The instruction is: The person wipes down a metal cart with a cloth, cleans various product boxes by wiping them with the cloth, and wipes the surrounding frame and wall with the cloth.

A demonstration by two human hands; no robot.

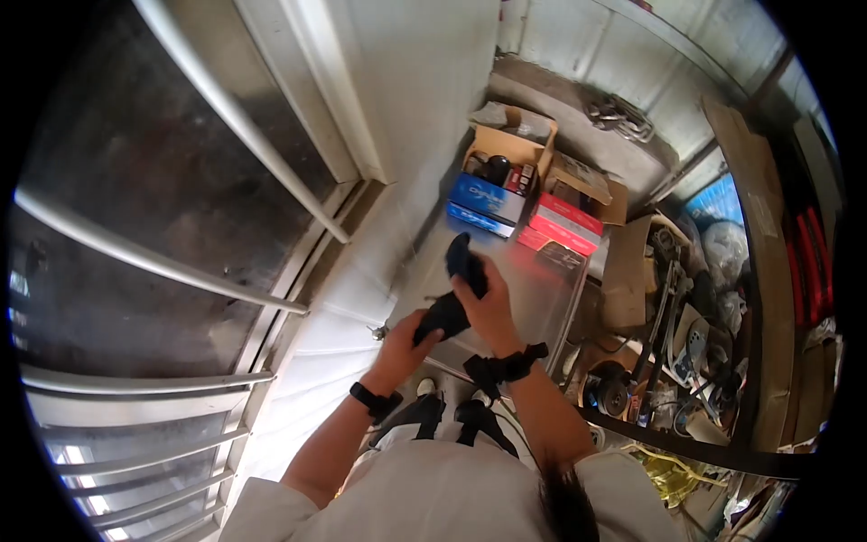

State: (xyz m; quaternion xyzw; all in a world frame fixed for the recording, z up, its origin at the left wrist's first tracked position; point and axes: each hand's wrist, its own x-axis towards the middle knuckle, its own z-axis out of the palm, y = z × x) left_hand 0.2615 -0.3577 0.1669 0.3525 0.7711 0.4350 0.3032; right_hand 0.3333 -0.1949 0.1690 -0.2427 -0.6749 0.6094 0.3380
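Note:
Both my hands grip one dark, elongated thing, black to navy and bent along its length; its exact kind does not show. My left hand is closed around its lower end, thumb on top. Higher up, my right hand is closed on its right side, and the rounded upper end sticks out past the fingers. The thing is held in the air over a pale, shiny tabletop. Each wrist has a black band around it.
On the tabletop's far side stand a blue box with things inside and a red box. Shelving on the right holds a carton, cables and tools. White bars cross a window on the left. A cable bundle lies on the back ledge.

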